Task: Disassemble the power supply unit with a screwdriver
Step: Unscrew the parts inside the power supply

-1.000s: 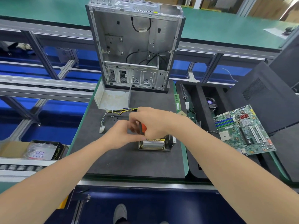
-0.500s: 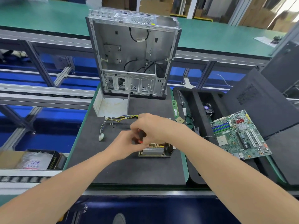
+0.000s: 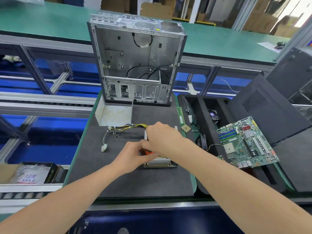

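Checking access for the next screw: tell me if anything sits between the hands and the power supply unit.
Nothing visible does. The left hand and right hand are both over the power supply unit, with the screwdriver between them.

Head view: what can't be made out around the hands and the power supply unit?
All head view.
Screwdriver: only an orange sliver shows; tip and grip hidden by left hand and right hand.
Power supply unit: top covered by both hands.
Bag label, far left: too small.
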A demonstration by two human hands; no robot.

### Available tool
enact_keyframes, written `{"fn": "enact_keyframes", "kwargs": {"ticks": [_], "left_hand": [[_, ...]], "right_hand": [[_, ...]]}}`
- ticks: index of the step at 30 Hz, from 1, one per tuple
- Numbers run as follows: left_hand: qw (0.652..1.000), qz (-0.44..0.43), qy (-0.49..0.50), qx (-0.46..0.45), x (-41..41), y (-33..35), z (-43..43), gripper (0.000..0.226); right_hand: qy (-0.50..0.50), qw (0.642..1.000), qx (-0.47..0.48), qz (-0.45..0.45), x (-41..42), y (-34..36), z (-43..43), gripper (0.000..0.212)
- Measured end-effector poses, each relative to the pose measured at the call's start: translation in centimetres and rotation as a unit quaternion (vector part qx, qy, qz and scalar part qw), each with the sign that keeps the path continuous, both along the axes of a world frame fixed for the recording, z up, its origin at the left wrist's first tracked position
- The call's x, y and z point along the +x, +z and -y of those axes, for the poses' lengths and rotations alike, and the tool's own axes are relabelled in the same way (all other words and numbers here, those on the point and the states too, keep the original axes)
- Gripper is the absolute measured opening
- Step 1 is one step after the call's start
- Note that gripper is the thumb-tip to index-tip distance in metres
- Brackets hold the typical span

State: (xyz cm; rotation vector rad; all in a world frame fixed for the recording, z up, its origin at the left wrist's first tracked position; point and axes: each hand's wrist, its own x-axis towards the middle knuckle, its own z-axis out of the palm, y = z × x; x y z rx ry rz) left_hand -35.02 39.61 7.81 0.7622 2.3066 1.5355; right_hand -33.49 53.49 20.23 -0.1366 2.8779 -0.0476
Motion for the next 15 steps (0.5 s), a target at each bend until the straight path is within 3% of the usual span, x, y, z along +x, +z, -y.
{"fn": "enact_keyframes", "kwargs": {"ticks": [3,6,9,13,15], "left_hand": [[1.0,0.0,-0.003,-0.011,-0.3,-0.1,0.3,0.016],[1.0,0.001,-0.003,-0.015,-0.5,-0.1,0.5,0.01],[1.0,0.008,-0.001,-0.025,-0.3,-0.1,0.4,0.015],[0.999,0.018,0.001,-0.027,-0.5,-0.4,0.6,0.014],[1.0,0.012,-0.004,-0.019,-0.4,-0.4,0.6,0.015]], "right_hand": [[0.049,0.997,-0.044,0.034,-0.1,0.8,-0.6,0.017],[0.122,0.989,-0.064,0.055,-0.2,1.0,-1.5,0.021],[0.203,0.976,-0.057,0.055,-0.1,0.6,-1.8,0.016],[0.199,0.977,-0.068,0.044,0.1,0.7,-1.9,0.009],[0.14,0.989,-0.053,0.013,0.4,0.7,-1.5,0.023]]}}
